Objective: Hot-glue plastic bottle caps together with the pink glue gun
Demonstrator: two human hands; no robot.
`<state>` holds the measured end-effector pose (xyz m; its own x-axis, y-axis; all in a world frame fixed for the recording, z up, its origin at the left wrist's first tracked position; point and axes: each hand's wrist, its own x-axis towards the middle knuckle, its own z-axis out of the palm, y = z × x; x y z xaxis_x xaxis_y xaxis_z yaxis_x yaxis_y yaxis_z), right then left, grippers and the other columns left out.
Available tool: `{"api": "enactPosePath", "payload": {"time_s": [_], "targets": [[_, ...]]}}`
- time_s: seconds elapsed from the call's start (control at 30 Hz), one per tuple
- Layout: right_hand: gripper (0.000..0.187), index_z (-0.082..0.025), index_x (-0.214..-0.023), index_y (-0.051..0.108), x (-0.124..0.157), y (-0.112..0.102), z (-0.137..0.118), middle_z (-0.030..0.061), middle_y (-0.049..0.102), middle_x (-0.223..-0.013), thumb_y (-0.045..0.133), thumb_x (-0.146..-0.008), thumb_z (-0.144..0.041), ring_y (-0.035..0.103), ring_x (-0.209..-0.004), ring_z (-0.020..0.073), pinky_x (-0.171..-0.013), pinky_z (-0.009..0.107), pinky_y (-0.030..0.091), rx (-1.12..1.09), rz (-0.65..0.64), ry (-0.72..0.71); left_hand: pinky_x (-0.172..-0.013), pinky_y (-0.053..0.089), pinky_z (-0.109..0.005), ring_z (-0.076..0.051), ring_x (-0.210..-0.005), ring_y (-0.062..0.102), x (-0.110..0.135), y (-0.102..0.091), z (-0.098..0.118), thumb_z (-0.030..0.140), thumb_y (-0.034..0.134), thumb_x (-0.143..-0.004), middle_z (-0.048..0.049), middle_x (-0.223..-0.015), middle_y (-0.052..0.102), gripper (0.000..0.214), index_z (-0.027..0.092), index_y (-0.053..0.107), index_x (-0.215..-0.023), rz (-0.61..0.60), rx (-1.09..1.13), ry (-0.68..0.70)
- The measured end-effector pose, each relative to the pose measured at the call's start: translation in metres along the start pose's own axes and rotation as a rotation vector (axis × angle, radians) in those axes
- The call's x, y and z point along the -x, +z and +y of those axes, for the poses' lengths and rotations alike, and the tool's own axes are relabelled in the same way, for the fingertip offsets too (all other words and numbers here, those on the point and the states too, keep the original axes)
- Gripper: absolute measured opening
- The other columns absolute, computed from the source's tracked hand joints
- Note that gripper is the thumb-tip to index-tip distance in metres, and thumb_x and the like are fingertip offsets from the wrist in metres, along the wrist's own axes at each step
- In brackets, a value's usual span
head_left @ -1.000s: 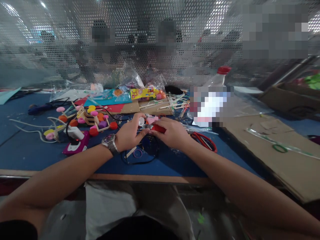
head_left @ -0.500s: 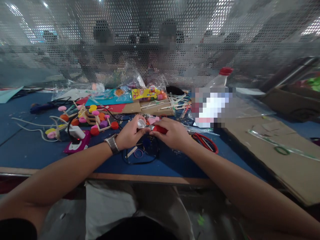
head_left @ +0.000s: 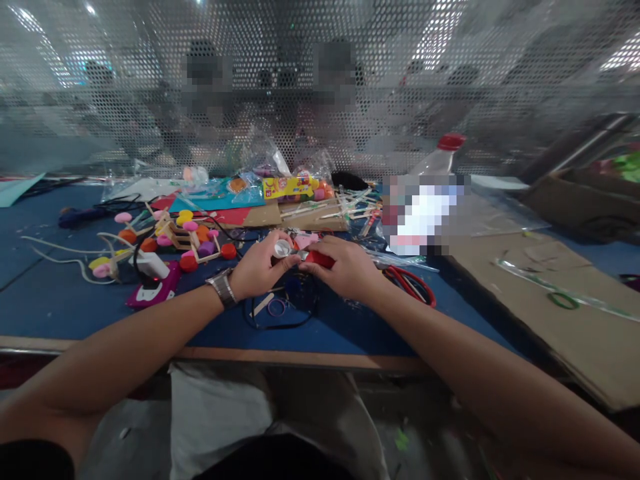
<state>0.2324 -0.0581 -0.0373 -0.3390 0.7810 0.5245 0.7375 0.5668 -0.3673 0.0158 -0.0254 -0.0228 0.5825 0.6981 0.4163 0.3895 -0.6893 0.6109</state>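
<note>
In my left hand point(head_left: 260, 267), which wears a metal watch, is a small round white cap point(head_left: 282, 249) with its hollow side showing. The fingers are curled around it. My right hand point(head_left: 345, 265) grips a red-handled cutter point(head_left: 320, 259), whose short metal tip point(head_left: 303, 255) points at the cap, close to my left thumb. Whether the tip touches the cap I cannot tell. Below the hands, a black cable point(head_left: 283, 327), a purple ring point(head_left: 277, 307) and a wooden stick point(head_left: 262, 305) lie on the blue table point(head_left: 350, 333).
To the left stand a stick frame with colourful pompoms point(head_left: 180, 233) and a purple power socket point(head_left: 155, 290) with a white plug point(head_left: 154, 265). Red-handled pliers point(head_left: 413, 285) lie at right, near cardboard point(head_left: 550, 307). A red-capped bottle point(head_left: 440, 160) and a perforated screen point(head_left: 300, 113) are behind.
The hands stay almost in place. The cap is tilted slightly differently in my left fingers, and the cutter's metal tip shows a bit more.
</note>
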Motion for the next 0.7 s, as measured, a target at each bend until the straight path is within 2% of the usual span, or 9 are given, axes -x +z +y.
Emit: {"api": "enactPosePath", "payload": {"time_s": [0.13,0.23,0.43,0.7], "targets": [[0.034,-0.018,-0.103,0.074,-0.0014,-0.0002,0.0006,0.0121,0.072,-0.095,0.064,-0.093,-0.049,0.068,-0.091,0.0267,-0.080,0.036,0.051,-0.007,-0.001,0.025,-0.058,0.040,-0.025,-0.013,-0.061,0.053,0.0013,0.0029,-0.0011,0.051,0.061,-0.091,-0.0011,-0.085,0.059,0.045,0.017,0.045,-0.117,0.077,0.016,-0.027],[0.032,-0.016,-0.105,0.073,-0.0017,-0.0001,0.0016,0.0130,0.072,-0.096,0.062,-0.094,-0.044,0.067,-0.090,0.0274,-0.078,0.037,0.051,-0.002,-0.006,0.040,-0.053,0.038,-0.025,-0.013,-0.057,0.051,0.0026,0.0049,-0.0015,0.055,0.064,-0.089,0.0002,-0.081,0.057,0.053,0.017,0.043,-0.119,0.116,0.014,-0.055],[0.033,-0.016,-0.111,0.071,0.0005,0.0028,0.0011,0.0141,0.071,-0.101,0.060,-0.095,-0.043,0.066,-0.097,0.0282,-0.085,0.039,0.052,-0.012,0.007,-0.032,-0.056,0.038,-0.027,-0.016,-0.058,0.054,0.0035,0.0044,0.0007,0.055,0.058,-0.093,0.0005,-0.075,0.057,0.051,0.016,0.042,-0.120,0.055,-0.062,-0.032],[0.036,-0.018,-0.110,0.072,0.0016,0.0030,-0.0012,0.0128,0.070,-0.099,0.060,-0.095,-0.048,0.067,-0.096,0.0272,-0.086,0.039,0.053,-0.032,-0.001,-0.036,-0.059,0.038,-0.028,-0.017,-0.062,0.055,0.0018,0.0006,0.0000,0.061,0.053,-0.094,-0.0016,-0.079,0.059,0.048,0.017,0.043,-0.110,0.027,-0.027,0.021]]}}
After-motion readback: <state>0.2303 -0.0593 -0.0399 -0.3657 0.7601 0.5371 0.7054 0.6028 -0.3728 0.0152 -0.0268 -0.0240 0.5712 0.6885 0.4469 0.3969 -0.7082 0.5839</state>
